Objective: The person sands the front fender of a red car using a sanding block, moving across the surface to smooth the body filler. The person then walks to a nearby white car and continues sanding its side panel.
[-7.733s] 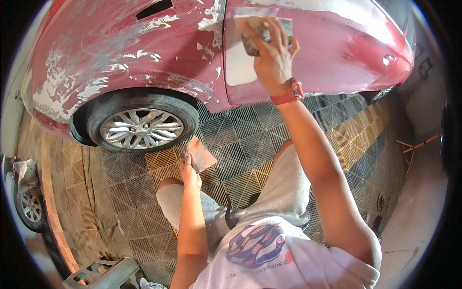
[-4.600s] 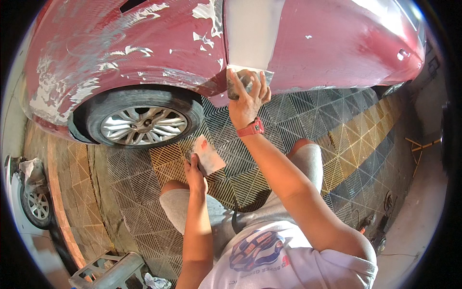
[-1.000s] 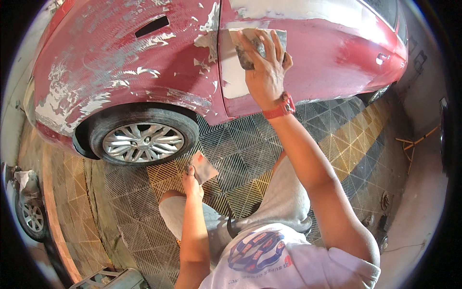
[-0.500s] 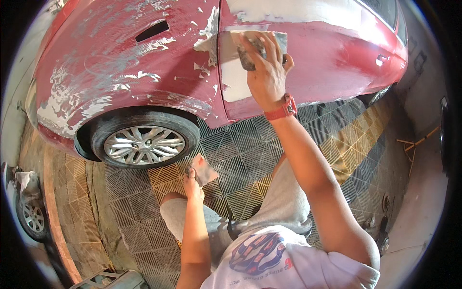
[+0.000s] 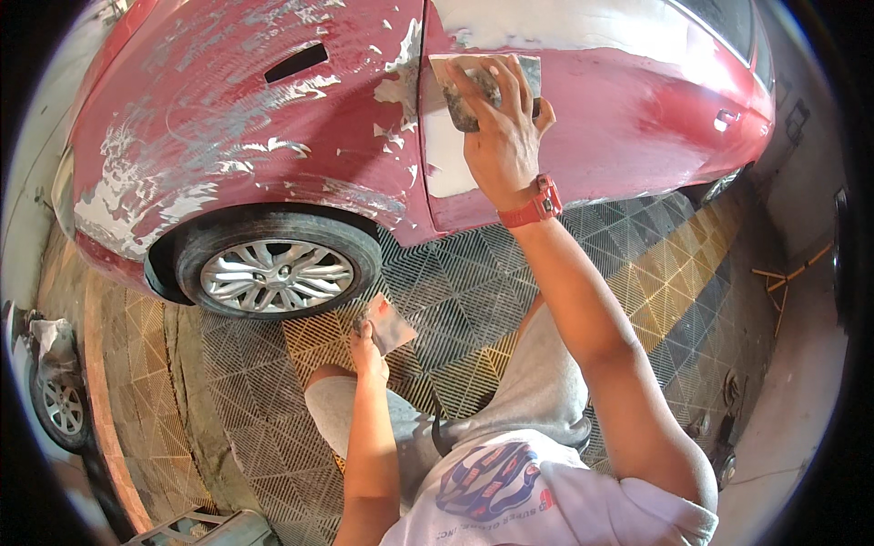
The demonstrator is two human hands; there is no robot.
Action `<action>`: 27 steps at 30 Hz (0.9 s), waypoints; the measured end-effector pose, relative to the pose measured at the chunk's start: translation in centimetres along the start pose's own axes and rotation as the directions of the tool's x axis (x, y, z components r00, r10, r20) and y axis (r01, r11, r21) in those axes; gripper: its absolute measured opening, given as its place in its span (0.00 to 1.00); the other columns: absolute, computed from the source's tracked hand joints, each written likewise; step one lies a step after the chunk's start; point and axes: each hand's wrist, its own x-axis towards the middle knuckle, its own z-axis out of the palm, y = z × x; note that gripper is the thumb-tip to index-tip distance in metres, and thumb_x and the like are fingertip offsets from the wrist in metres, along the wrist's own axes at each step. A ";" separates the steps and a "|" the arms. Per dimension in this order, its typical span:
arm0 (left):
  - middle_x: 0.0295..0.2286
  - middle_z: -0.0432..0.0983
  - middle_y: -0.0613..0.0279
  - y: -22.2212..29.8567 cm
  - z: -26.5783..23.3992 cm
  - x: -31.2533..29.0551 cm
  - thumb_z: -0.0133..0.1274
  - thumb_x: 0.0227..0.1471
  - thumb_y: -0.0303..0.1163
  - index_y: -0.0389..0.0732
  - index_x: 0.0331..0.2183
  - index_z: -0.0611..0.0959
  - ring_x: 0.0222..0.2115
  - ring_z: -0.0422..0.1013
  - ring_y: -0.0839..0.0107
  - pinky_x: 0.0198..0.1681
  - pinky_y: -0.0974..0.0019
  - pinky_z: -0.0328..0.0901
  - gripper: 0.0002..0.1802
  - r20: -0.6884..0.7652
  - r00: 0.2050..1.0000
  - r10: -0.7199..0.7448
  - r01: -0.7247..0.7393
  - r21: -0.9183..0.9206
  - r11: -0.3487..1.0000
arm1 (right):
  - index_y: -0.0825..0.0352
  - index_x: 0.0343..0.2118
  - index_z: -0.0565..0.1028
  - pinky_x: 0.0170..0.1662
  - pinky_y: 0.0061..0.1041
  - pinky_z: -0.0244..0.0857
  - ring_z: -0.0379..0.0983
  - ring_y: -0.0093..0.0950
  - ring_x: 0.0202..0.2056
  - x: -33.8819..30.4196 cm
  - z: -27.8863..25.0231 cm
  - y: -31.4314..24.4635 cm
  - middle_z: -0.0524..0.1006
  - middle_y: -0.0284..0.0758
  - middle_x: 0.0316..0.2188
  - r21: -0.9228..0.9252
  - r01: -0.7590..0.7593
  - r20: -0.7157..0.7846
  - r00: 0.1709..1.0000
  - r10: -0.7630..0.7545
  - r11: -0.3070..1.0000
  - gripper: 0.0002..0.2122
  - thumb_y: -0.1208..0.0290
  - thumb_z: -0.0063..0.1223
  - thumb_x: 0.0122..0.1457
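My right hand [image 5: 503, 136] is pressed to the front door [image 5: 601, 118] of a red car, its fingers spread over a grey, worn piece of sandpaper [image 5: 466, 111] with a tan upper edge. Thumb and fingers hold the sheet flat on a pale filler patch [image 5: 446, 168], close to the gap between door and front fender. Lower down, by my knee, my left hand [image 5: 368, 350] pinches a tan-pink flat sheet [image 5: 391, 328], which looks like another piece of sandpaper. Something dark grey shows at those fingertips; its kind is unclear.
The fender [image 5: 209, 136] carries scuffed white and grey patches and a dark slot [image 5: 296, 63]. Below it stands the front wheel [image 5: 276, 276]. Black and yellow grid tiles [image 5: 455, 273] cover the floor. Another wheel [image 5: 62, 405] is at far left, a yellow stand [image 5: 778, 278] at right.
My right hand and its sandpaper have shifted slightly left on the door, nearer the fender gap. The left hand keeps its hold, and the whole view has moved a little.
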 end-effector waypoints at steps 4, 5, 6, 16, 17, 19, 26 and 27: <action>0.65 0.66 0.51 -0.1 -0.4 0.4 0.52 0.71 0.38 0.35 0.68 0.64 0.63 0.68 0.57 0.66 0.54 0.64 0.32 0.036 0.999 -0.014 0.014 -0.006 1.000 | 0.38 0.65 0.75 0.65 0.66 0.42 0.52 0.41 0.74 0.1 0.8 -0.4 0.66 0.33 0.65 0.016 0.000 -0.010 1.000 0.000 1.000 0.40 0.86 0.53 0.49; 0.65 0.66 0.51 -0.3 -0.8 0.7 0.52 0.71 0.38 0.35 0.68 0.64 0.63 0.68 0.57 0.66 0.54 0.64 0.33 0.016 1.000 -0.010 0.010 0.009 1.000 | 0.38 0.65 0.75 0.65 0.66 0.43 0.52 0.40 0.74 -0.1 1.1 -0.5 0.67 0.33 0.65 0.013 0.002 -0.009 1.000 -0.002 1.000 0.40 0.86 0.53 0.49; 0.65 0.66 0.50 -0.6 -1.1 1.1 0.52 0.71 0.39 0.34 0.68 0.63 0.63 0.68 0.57 0.66 0.54 0.64 0.33 0.001 1.000 -0.009 0.009 0.024 1.000 | 0.37 0.64 0.75 0.65 0.65 0.43 0.52 0.40 0.74 -0.2 1.3 -0.6 0.67 0.33 0.65 0.004 0.005 -0.008 1.000 -0.005 1.000 0.40 0.86 0.53 0.49; 0.65 0.66 0.49 -0.8 -1.4 1.7 0.53 0.70 0.40 0.33 0.68 0.62 0.63 0.68 0.57 0.66 0.56 0.63 0.35 -0.016 1.000 -0.012 0.013 0.060 0.998 | 0.32 0.62 0.77 0.64 0.63 0.43 0.55 0.37 0.73 -5.7 4.2 0.6 0.68 0.26 0.64 -0.069 0.011 0.035 0.999 -0.008 0.998 0.40 0.84 0.56 0.48; 0.64 0.66 0.49 -0.9 -1.6 1.7 0.54 0.70 0.40 0.33 0.68 0.63 0.63 0.68 0.57 0.66 0.56 0.63 0.35 -0.015 1.000 -0.019 0.019 0.050 0.999 | 0.32 0.62 0.77 0.64 0.62 0.42 0.55 0.37 0.73 -6.3 4.5 0.6 0.68 0.25 0.64 -0.067 0.007 0.040 0.999 -0.004 0.998 0.40 0.84 0.56 0.48; 0.63 0.68 0.49 -0.6 -1.2 1.4 0.54 0.70 0.40 0.33 0.67 0.64 0.62 0.68 0.57 0.66 0.56 0.63 0.34 -0.006 0.999 -0.038 0.038 0.031 0.999 | 0.31 0.62 0.77 0.65 0.61 0.42 0.55 0.37 0.73 -7.7 5.0 0.8 0.68 0.24 0.64 -0.073 -0.002 0.049 0.999 0.005 0.997 0.39 0.83 0.56 0.49; 0.61 0.70 0.50 -0.3 -0.8 1.0 0.52 0.71 0.38 0.34 0.65 0.66 0.60 0.70 0.57 0.64 0.56 0.65 0.29 -0.075 0.996 -0.043 0.047 0.046 0.998 | 0.33 0.60 0.79 0.68 0.59 0.40 0.53 0.37 0.74 -13.4 8.7 2.4 0.66 0.27 0.66 -0.070 0.014 0.047 0.999 -0.010 0.997 0.39 0.84 0.57 0.47; 0.61 0.71 0.50 0.4 -0.1 0.4 0.51 0.71 0.37 0.34 0.65 0.66 0.60 0.70 0.57 0.64 0.55 0.65 0.28 -0.084 0.995 -0.051 0.056 0.057 0.997 | 0.34 0.60 0.79 0.68 0.58 0.39 0.52 0.37 0.74 -14.4 9.3 2.8 0.66 0.28 0.66 -0.071 0.020 0.039 0.999 -0.017 0.997 0.39 0.85 0.56 0.47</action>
